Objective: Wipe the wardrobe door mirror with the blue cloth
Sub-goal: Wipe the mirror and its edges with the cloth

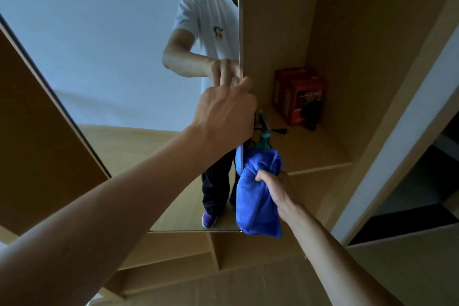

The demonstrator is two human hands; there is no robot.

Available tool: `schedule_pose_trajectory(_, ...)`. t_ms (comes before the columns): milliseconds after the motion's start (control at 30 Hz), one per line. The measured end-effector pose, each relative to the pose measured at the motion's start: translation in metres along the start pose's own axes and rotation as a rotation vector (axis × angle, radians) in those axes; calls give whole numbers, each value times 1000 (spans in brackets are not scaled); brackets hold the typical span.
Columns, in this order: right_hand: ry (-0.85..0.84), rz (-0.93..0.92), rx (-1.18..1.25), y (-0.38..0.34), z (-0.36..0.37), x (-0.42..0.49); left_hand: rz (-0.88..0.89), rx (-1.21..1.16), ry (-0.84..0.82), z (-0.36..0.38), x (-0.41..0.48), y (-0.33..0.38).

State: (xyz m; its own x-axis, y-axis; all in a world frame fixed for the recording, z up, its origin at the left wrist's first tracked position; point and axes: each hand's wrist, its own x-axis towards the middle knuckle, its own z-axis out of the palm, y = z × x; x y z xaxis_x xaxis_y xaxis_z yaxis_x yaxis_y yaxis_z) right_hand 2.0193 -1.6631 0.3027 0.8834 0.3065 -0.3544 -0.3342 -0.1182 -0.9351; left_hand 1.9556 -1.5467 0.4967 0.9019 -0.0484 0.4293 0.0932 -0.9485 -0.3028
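Head view: looking down along a wardrobe door [240, 32] that is standing open, with both bare arms reaching in.
Mirror [111, 57]: covering the door's face at left and centre, showing a pale wall, a wooden floor and the person's reflection in a white T-shirt, dark trousers and a purple shoe.
Blue cloth [255, 199]: hanging bunched just beside the mirror's lower right edge, its top folds lying against that edge; whether it is touching the glass cannot be told.
Shelf [315, 154]: running inside the wardrobe, behind the door's edge and right of the cloth.
Green bottle [264, 141]: standing on the shelf just behind the cloth, its top partly hidden by the left hand [223, 112].
Black plug [279, 130]: lying on the shelf between the bottle and the box.
Red box [298, 97]: sitting in the shelf's back corner, well apart from the cloth.
In the way: the left hand and forearm are crossing in front of the mirror's right part, and the cloth is covering its lower right corner.
Left hand: gripping the door's edge above the cloth, fingers curling round it onto the glass side, as the reflection is showing.
Right hand [275, 191]: clenching the cloth's upper part, fingers closing tight into the fabric.
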Motion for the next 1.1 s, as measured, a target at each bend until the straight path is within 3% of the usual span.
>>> schedule_pose_trajectory(167, 32, -139, 90, -38, 5, -9, 22, 30, 28, 4, -5, -5)
schedule_pose_trajectory(400, -55, -275, 183, -87, 1, -23, 28, 25, 44, -1, 9, -11)
schedule_pose_trajectory(600, -65, -58, 21, -57, -3, -14, 55, 72, 149, -25, 20, -26)
schedule_pose_trajectory(733, -31, -40, -31, -48, -4, -12, 86, 82, 181, -28, 22, -31)
schedule_pose_trajectory(933, -12, -167, 73, -82, 5, -26, 92, 116, 163, -29, 23, -33)
schedule_pose_trajectory(1100, -43, -433, 197, -139, 5, -44, 87, 254, 189, -52, 34, -40)
